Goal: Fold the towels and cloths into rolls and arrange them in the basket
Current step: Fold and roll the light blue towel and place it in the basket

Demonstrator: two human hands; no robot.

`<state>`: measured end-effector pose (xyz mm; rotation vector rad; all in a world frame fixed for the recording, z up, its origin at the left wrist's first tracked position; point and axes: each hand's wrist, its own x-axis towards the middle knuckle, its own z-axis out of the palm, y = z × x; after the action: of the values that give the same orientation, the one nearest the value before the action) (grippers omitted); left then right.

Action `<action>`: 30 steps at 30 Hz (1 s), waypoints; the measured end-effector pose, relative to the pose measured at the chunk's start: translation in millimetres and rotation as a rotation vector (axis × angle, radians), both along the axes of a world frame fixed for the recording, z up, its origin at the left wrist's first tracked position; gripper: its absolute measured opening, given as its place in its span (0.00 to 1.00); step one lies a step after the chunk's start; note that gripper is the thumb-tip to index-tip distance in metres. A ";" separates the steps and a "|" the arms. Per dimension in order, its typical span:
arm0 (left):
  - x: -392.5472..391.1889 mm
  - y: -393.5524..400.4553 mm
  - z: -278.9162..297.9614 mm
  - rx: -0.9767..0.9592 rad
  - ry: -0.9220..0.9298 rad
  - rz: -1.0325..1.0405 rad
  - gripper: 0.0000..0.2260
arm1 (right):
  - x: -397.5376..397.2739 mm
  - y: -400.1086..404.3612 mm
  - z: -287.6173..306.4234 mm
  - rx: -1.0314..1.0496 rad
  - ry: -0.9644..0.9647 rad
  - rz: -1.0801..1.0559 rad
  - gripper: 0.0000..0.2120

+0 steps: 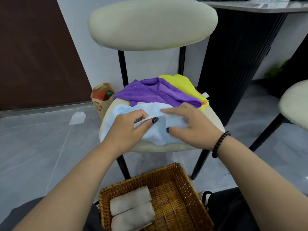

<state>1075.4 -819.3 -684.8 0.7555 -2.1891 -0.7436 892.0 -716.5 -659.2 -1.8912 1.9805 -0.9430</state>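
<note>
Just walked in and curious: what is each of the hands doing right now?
Left hand: pinching the light blue towel on the chair seat.
Right hand: gripping the same towel.

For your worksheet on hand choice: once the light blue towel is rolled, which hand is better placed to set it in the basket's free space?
Probably the right hand: the wicker basket has two grey rolls on its left, leaving its right side free.

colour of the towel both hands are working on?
Light blue towel, head view.
</note>
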 end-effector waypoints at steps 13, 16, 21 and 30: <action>6.0 -7.1 8.4 -0.062 -0.209 0.054 0.19 | -41.3 6.7 11.2 -0.192 -0.090 -0.429 0.09; 11.6 -11.0 11.9 -0.072 -0.255 0.109 0.12 | -59.8 10.9 14.0 -0.222 -0.115 -0.613 0.13; 12.2 -5.2 13.4 0.009 -0.204 0.094 0.05 | -53.6 13.6 10.7 -0.162 0.058 -0.619 0.06; -1.1 24.4 20.0 0.113 -0.018 -0.239 0.06 | 1.6 9.3 -7.0 -0.059 0.247 -0.024 0.11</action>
<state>1074.2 -794.8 -664.8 0.5628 -2.2940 -0.9904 893.5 -707.1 -666.2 -2.1113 2.1363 -0.8158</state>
